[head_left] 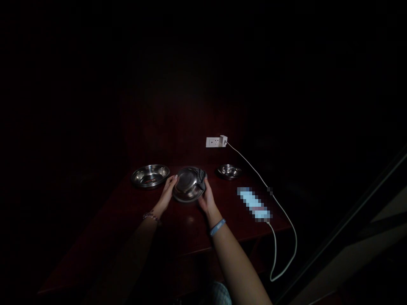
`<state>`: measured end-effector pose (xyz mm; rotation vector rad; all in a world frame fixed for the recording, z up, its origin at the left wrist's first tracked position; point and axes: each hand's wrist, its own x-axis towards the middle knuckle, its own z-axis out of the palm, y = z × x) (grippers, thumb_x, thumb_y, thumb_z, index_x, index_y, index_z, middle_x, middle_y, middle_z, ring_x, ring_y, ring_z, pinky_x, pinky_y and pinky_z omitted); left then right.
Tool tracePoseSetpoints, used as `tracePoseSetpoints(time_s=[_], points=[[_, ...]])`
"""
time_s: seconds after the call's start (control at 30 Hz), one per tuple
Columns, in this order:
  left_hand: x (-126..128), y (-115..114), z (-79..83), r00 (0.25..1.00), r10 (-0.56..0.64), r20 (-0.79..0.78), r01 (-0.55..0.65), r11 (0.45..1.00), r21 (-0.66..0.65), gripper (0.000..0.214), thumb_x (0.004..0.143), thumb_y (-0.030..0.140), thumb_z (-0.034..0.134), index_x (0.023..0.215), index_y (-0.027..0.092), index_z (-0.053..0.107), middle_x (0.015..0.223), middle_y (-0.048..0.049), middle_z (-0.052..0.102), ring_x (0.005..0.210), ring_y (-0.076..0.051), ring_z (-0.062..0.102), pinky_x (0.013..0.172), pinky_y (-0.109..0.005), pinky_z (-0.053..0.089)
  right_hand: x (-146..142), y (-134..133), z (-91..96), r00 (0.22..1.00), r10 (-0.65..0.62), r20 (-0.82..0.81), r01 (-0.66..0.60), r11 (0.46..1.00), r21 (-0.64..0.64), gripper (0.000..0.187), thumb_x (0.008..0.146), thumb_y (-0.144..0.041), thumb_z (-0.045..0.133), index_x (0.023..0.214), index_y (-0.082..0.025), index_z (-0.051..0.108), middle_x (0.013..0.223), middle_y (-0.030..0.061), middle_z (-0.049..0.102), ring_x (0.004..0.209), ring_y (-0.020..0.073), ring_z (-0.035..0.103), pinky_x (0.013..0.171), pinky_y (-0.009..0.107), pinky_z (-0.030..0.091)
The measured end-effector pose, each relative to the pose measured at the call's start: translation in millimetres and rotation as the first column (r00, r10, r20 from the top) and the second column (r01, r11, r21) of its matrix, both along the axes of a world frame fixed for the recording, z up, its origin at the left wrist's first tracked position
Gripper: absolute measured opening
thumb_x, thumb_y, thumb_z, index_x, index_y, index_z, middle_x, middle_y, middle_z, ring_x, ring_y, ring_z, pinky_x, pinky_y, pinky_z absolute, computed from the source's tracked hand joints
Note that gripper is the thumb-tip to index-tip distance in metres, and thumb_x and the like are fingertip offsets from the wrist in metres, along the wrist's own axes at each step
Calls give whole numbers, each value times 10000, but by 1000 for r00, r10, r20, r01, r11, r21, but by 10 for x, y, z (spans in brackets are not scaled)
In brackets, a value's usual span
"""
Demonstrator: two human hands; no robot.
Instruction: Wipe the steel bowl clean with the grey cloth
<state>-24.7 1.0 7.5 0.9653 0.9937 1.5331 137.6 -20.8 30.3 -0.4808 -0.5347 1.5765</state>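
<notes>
A shiny steel bowl (186,181) is held up over the dark red table, its underside turned toward me. My left hand (167,191) grips its left rim, the thumb lying along the edge. On the opposite side my right hand (207,195) is closed on the rim with a dark grey cloth (201,178) pressed against the metal. Part of the right fingers is hidden behind the bowl and the cloth. Left of my hands stand wider steel bowls (150,175), seemingly stacked. A smaller steel bowl (229,171) sits to the right, farther back.
A lit phone (254,204), blurred out, lies on the right of the table (190,228). Its white cable (296,241) hangs past the front edge and loops up to a charger (223,140) in the wall socket (212,142). The surroundings are very dark.
</notes>
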Motion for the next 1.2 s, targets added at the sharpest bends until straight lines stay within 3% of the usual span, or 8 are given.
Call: tracePoseSetpoints(time_s=[0.23,0.7,0.97,1.2], points=[[10,-23,-2,998,-62,12,62,997,-45,558,877,474,727,1371,271,565,1387,-133,663,1193,-246,686,937,-377,581,6,22,-38,999,30,35,-32,997,68,285,934,-456,680,1043,-203,754,1019,37,826,1065,214,762,980,364,610],[-26,-70,47,994,-83,-65,82,996,-22,459,864,441,704,1268,224,677,1300,-122,728,1089,-253,719,823,-338,604,17,1,-25,1000,22,22,-23,998,51,284,946,-444,651,1017,-189,754,1000,39,825,1042,212,764,984,359,600],[-24,-60,87,997,-64,-42,68,992,108,385,798,434,737,1092,187,759,1188,-105,781,1246,-300,662,1078,-432,512,8,-9,1,1000,14,5,-14,999,44,262,943,-436,621,997,-214,750,928,11,823,1023,204,763,1020,366,580],[-29,-95,131,995,-75,-63,84,986,146,378,746,429,740,1035,188,782,1142,-93,786,1210,-324,673,1132,-484,475,10,-13,24,998,44,36,-45,999,26,259,905,-457,633,886,-221,739,862,32,815,1093,248,747,1029,410,581]])
